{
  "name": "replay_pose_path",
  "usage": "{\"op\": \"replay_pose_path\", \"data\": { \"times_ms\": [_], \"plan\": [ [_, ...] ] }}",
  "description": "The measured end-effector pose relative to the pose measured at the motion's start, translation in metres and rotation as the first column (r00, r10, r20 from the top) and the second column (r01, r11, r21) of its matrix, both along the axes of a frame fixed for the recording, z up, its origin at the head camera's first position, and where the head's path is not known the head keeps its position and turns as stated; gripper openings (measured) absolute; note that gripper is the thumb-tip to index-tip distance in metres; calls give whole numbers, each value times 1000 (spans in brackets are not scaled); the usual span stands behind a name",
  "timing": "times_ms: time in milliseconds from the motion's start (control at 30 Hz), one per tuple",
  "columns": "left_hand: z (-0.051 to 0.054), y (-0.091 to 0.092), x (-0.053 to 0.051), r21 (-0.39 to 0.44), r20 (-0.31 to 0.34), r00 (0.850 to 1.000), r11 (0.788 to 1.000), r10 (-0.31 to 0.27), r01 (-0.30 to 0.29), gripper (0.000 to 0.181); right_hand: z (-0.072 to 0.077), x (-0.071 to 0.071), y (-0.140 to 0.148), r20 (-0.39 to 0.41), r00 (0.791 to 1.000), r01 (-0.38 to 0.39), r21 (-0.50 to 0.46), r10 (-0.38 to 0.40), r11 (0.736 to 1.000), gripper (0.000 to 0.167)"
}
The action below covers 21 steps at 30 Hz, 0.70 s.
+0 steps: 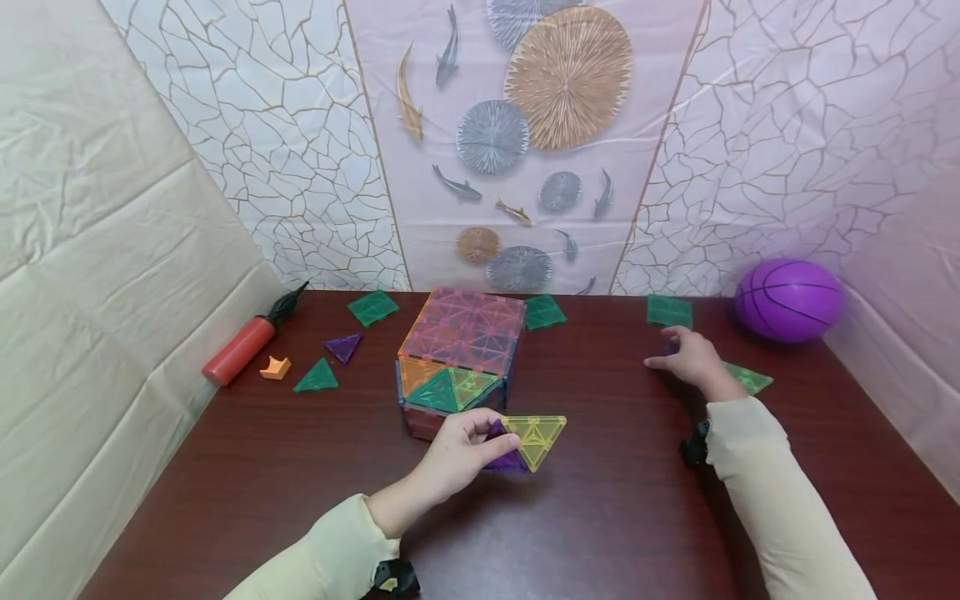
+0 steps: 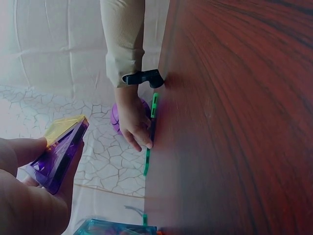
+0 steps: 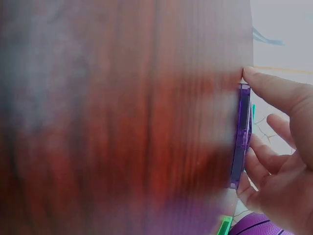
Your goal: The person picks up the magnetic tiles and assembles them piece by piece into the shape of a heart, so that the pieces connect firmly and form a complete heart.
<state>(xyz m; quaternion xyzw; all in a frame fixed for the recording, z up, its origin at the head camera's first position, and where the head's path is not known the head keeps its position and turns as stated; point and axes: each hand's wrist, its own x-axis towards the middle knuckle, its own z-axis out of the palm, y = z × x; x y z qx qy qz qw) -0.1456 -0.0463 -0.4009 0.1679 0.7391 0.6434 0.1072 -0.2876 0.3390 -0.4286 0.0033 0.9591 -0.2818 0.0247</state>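
My left hand [image 1: 453, 458] pinches a yellow triangular magnetic tile [image 1: 537, 437] and a purple triangular tile [image 2: 57, 159] that overlap each other, held above the table. To the right, my right hand [image 1: 693, 360] reaches down to another purple tile [image 3: 241, 137] lying on the table. Its fingertips touch that tile, while the thumb stays a little apart from the tile's end. Between the hands and farther back stands a box-like structure of magnetic tiles [image 1: 468, 329], pink on top, with orange, green and yellow-green triangles on its sloping front.
Green tiles [image 1: 372, 307] lie along the back edge, and a light green triangle [image 1: 750, 379] is beside my right wrist. A purple ball [image 1: 790, 300] sits back right. On the left are a red pump [image 1: 240, 350], an orange piece [image 1: 275, 367], a purple triangle [image 1: 343, 347] and a green triangle [image 1: 317, 377].
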Motion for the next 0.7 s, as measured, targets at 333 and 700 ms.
{"op": "replay_pose_path", "data": {
  "times_ms": [333,700],
  "plan": [
    [-1,1,-1,-14,-18,1000,1000,14,-14,18,-4,5,-3,-17,999,-37,-51,36,998,71],
    [-1,0,0,-9,-24,1000,1000,9,-9,17,2,14,1,44,988,-147,19,146,989,91]
  ]
}}
